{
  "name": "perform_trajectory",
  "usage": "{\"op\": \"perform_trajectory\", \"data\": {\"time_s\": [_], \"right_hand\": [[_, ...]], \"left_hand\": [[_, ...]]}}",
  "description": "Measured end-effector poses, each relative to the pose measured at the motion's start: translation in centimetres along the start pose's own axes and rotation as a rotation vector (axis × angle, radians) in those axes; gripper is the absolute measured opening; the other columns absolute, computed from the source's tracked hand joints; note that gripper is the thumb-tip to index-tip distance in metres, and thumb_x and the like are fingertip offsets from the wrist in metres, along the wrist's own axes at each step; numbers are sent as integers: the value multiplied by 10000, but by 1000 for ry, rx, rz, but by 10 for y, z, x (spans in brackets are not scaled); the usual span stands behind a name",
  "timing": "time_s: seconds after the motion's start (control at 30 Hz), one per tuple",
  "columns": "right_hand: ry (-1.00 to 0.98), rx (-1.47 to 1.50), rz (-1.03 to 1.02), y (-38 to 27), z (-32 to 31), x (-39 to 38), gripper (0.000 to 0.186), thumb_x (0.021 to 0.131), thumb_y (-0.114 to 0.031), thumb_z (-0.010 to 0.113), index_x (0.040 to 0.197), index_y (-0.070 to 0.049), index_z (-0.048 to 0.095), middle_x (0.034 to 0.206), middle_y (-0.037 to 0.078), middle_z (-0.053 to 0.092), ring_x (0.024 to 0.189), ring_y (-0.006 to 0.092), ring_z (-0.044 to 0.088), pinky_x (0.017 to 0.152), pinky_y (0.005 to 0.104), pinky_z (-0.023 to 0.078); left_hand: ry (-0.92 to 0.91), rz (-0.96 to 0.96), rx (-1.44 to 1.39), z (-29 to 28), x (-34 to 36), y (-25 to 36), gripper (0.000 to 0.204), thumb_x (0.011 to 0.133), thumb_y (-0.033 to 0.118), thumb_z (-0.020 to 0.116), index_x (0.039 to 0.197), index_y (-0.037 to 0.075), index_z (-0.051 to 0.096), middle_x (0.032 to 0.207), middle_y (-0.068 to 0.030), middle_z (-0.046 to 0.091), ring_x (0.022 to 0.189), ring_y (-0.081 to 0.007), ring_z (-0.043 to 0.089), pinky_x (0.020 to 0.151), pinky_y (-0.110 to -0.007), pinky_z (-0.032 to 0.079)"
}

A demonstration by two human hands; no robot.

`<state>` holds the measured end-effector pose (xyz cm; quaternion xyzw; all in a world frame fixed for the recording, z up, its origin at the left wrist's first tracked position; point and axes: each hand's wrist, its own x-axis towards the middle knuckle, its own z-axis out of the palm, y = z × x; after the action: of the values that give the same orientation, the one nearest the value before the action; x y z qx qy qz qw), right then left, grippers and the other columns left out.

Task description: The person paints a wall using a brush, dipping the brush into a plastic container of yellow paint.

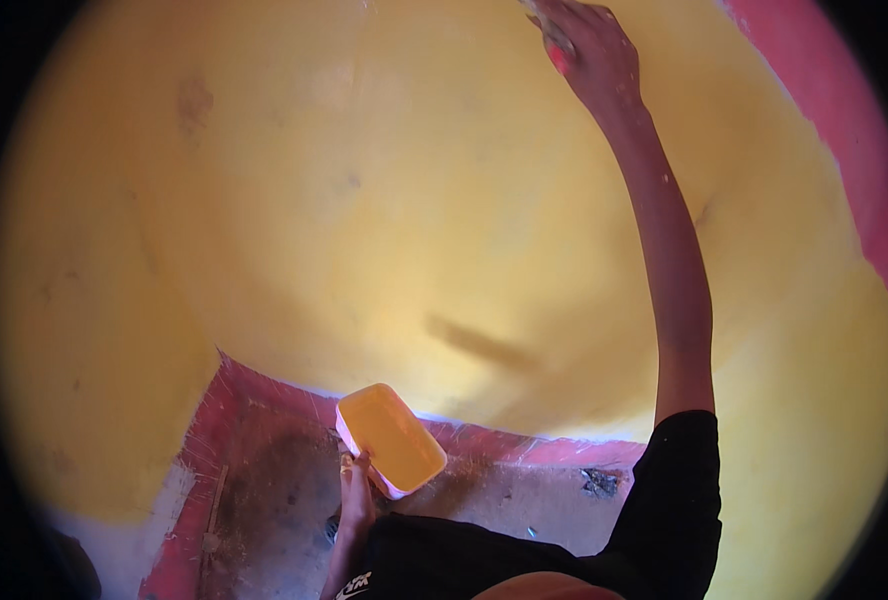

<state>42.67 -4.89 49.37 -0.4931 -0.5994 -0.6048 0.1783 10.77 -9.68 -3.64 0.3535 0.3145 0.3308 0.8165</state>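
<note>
Cropped by the lower edge, some unidentifiable rounded form (549,588) overlaps the black shirt (454,545). The left grip (356,472) is clamped on the side of a pale tub (345,424), yellow inside, above the floor (274,520); the right grip (596,55), raised before the yellow wall (364,230), closes round a slim, red-ended tool (560,58).

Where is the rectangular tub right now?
In the head view, the rectangular tub is low, left of centre, held in the left hand before the yellow wall.
</note>
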Motion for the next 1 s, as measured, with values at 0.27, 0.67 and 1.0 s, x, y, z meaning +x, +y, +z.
{"op": "perform_trajectory", "data": {"time_s": [0.27,0.67,1.0], "right_hand": [[-8,-326,-21,8,67,-41,321,799,-81,587,1117,-113,610,972,61,651,931,249,642,742,359,555],[-514,133,269,12,2,-63,286,964,-300,546,1231,-294,646,1176,-10,675,1029,247,642,892,358,526],[-53,-276,313,139,-55,18,306,968,-308,538,1219,-185,663,1045,90,709,845,283,676,785,389,541]], "left_hand": [[45,1,-25,9,-1,9,428,986,268,496,1353,69,400,1215,-100,555,1033,-190,604,779,-332,536],[7,25,78,5,0,23,389,968,360,528,1240,100,431,1080,-88,590,897,-190,639,664,-341,543],[19,90,213,8,-7,30,409,988,377,457,1283,96,417,1161,-136,596,968,-249,655,688,-384,566]]}}
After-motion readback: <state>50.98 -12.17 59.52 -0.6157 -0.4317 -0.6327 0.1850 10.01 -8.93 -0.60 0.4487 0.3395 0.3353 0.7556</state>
